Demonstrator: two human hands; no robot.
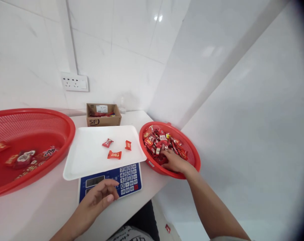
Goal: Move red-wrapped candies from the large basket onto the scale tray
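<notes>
My right hand (pixel 176 161) reaches into a red plastic basket (pixel 195 157) on the right. Its fingertips touch the wrapped candies (pixel 162 139) heaped there; thumb and forefinger are apart, and I see nothing held between them. My left hand (pixel 100 198) hovers by the front of a blue-and-white digital scale (pixel 111 175), fingers loosely curled, thumb apart, nothing visible in it. On the scale rests a white tray (pixel 89 157). Three wrapped candies lie on the tray: one red and silver (pixel 107 143), one small red (pixel 128 145) and one longer red (pixel 114 154).
At the left stands a larger red basket (pixel 66 129) with several wrapped packets (pixel 25 157) inside. A cardboard box (pixel 104 121) holding red packets is behind the tray. White walls close off the back and right. One red wrapped piece (pixel 168 228) lies on the floor.
</notes>
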